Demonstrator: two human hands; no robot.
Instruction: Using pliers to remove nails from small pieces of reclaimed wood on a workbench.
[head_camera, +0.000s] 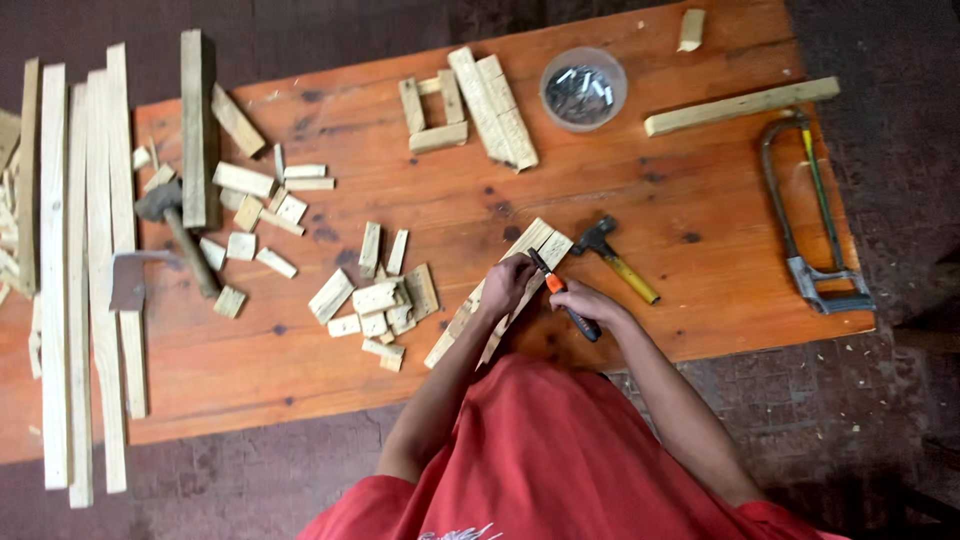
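Table (700, 200): orange wood, under both hands
Slats (478, 305): two pale strips side by side, pinned beneath left hand (505, 285), fingers closed over them
Hammer (618, 257): just beyond right hand
Pliers (563, 295): orange-and-black handles gripped in right hand (590, 300), nose on slats; step judged nail work, calling for steady hold

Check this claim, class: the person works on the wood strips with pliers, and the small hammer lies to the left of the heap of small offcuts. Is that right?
Not quite. In the head view the small hammer lies to the right of the heap of small offcuts, beside the wood strips. The right hand does hold the pliers.
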